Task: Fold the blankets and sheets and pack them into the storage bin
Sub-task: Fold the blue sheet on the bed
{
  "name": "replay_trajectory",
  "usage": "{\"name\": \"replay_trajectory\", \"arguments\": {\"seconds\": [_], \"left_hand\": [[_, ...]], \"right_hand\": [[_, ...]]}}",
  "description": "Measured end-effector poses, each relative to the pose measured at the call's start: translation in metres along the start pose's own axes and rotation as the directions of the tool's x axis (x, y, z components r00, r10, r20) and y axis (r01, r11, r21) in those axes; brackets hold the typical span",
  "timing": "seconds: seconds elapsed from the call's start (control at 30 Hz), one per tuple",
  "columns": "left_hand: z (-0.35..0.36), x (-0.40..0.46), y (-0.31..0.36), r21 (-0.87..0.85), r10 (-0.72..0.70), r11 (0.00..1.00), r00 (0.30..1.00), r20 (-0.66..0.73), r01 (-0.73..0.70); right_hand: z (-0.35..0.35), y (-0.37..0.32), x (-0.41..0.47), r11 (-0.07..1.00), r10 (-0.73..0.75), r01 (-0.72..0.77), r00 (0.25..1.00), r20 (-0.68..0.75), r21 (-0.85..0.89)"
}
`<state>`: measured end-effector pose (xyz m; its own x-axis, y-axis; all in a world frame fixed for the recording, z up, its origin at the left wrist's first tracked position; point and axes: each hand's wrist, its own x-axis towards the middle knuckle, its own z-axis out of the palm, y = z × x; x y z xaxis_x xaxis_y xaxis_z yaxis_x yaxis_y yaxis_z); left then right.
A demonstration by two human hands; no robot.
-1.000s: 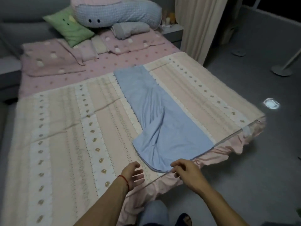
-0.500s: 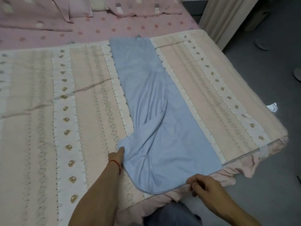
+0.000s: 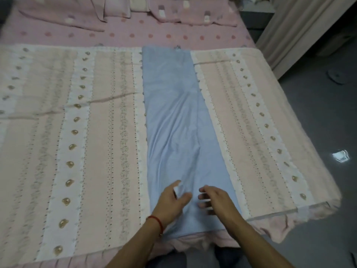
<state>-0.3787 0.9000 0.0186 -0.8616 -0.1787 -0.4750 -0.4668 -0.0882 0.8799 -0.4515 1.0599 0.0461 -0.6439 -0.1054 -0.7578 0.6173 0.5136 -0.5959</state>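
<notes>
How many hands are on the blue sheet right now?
2. The left hand and right hand both rest side by side on the near end of the blue sheet.

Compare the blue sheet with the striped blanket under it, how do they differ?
The blue sheet is plain; the striped blanket carries peach and white bands with gold motifs. The sheet is folded into a narrow strip; the blanket lies spread wide across the bed. Both hands rest on the sheet, none on the blanket. Both lie flat.

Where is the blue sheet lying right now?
The blue sheet lies as a long strip down the middle of the striped blanket on the bed, with both hands at its near end.
</notes>
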Motion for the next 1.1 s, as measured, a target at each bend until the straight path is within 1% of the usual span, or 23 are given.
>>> {"name": "replay_trajectory", "arguments": {"seconds": [0.07, 0.13, 0.2, 0.27, 0.33, 0.4, 0.47, 0.57, 0.6, 0.63, 0.67, 0.7, 0.73, 0.8, 0.83, 0.87, 0.9, 0.93, 0.97, 1.0, 1.03, 1.07, 1.1], "left_hand": [[0.041, 0.004, 0.002, 0.150, 0.085, 0.985, 0.996, 0.038, -0.089], [0.076, 0.008, -0.001, 0.297, 0.143, 0.942, 0.988, 0.054, -0.153], [0.107, 0.013, -0.002, 0.406, 0.168, 0.895, 0.983, 0.076, -0.184], [0.137, 0.023, -0.008, 0.518, 0.163, 0.835, 0.982, 0.089, -0.186], [0.159, 0.031, -0.020, 0.586, 0.155, 0.793, 0.986, 0.066, -0.164], [0.184, 0.036, -0.035, 0.611, 0.150, 0.780, 0.988, 0.025, -0.134], [0.211, 0.047, -0.052, 0.635, 0.086, 0.768, 0.996, 0.026, -0.083], [0.228, 0.053, -0.093, 0.675, -0.089, 0.737, 0.990, 0.108, -0.007], [0.229, 0.050, -0.108, 0.685, -0.138, 0.727, 0.987, 0.078, 0.048], [0.227, 0.044, -0.123, 0.676, -0.139, 0.729, 0.990, -0.014, 0.112], [0.221, 0.036, -0.134, 0.643, -0.110, 0.743, 0.981, -0.159, 0.188], [0.210, 0.028, -0.141, 0.599, -0.092, 0.749, 0.940, -0.328, 0.283], [0.198, 0.022, -0.145, 0.547, -0.083, 0.744, 0.866, -0.494, 0.383], [0.172, 0.012, -0.148, 0.375, -0.148, 0.720, 0.658, -0.738, 0.584], [0.161, 0.013, -0.144, 0.233, -0.228, 0.722, 0.541, -0.809, 0.652], [0.151, 0.011, -0.143, 0.081, -0.319, 0.722, 0.435, -0.842, 0.687], [0.142, 0.011, -0.141, -0.047, -0.397, 0.719, 0.355, -0.846, 0.693], [0.134, 0.010, -0.143, -0.136, -0.445, 0.725, 0.308, -0.841, 0.676], [0.125, 0.007, -0.146, -0.193, -0.471, 0.732, 0.280, -0.836, 0.653], [0.116, 0.005, -0.151, -0.216, -0.475, 0.742, 0.271, -0.837, 0.634], [0.109, 0.002, -0.157, -0.225, -0.474, 0.759, 0.282, -0.834, 0.610], [0.102, -0.001, -0.163, -0.256, -0.479, 0.781, 0.283, -0.831, 0.569], [0.096, -0.005, -0.167, -0.322, -0.499, 0.801, 0.265, -0.825, 0.505]], "right_hand": [[-0.018, -0.015, 0.023, 0.993, 0.112, -0.114, 0.993, 0.039, 0.044], [-0.037, -0.016, 0.051, 0.987, 0.153, -0.155, 0.987, 0.038, 0.042], [-0.057, -0.009, 0.078, 0.992, 0.122, -0.124, 0.991, 0.056, 0.038], [-0.078, 0.001, 0.104, 0.997, 0.012, -0.009, 0.999, 0.049, -0.074], [-0.095, 0.010, 0.113, 0.969, -0.113, 0.105, 0.993, -0.023, -0.224], [-0.114, 0.026, 0.115, 0.936, -0.262, 0.251, 0.965, -0.012, -0.246], [-0.135, 0.048, 0.132, 0.910, -0.341, 0.338, 0.940, 0.027, -0.241], [-0.155, 0.085, 0.167, 0.922, -0.269, 0.278, 0.961, 0.071, -0.268], [-0.159, 0.098, 0.177, 0.926, -0.220, 0.244, 0.969, 0.115, -0.288], [-0.162, 0.111, 0.185, 0.926, -0.165, 0.208, 0.974, 0.157, -0.315], [-0.164, 0.121, 0.189, 0.929, -0.123, 0.182, 0.973, 0.195, -0.322], [-0.165, 0.133, 0.190, 0.938, -0.099, 0.165, 0.970, 0.220, -0.305], [-0.166, 0.142, 0.190, 0.951, -0.097, 0.161, 0.966, 0.239, -0.265], [-0.165, 0.158, 0.185, 0.966, -0.106, 0.163, 0.958, 0.265, -0.203], [-0.165, 0.161, 0.182, 0.968, -0.114, 0.169, 0.956, 0.272, -0.186], [-0.166, 0.168, 0.178, 0.967, -0.125, 0.179, 0.953, 0.276, -0.179], [-0.166, 0.173, 0.175, 0.963, -0.140, 0.195, 0.952, 0.271, -0.188], [-0.166, 0.179, 0.172, 0.958, -0.150, 0.206, 0.953, 0.263, -0.199], [-0.166, 0.183, 0.169, 0.955, -0.155, 0.212, 0.953, 0.261, -0.206], [-0.165, 0.185, 0.166, 0.955, -0.168, 0.224, 0.949, 0.268, -0.195], [-0.165, 0.185, 0.162, 0.956, -0.176, 0.233, 0.942, 0.285, -0.180], [-0.164, 0.183, 0.157, 0.956, -0.189, 0.246, 0.933, 0.306, -0.160], [-0.163, 0.180, 0.151, 0.954, -0.209, 0.265, 0.923, 0.323, -0.140]]}}
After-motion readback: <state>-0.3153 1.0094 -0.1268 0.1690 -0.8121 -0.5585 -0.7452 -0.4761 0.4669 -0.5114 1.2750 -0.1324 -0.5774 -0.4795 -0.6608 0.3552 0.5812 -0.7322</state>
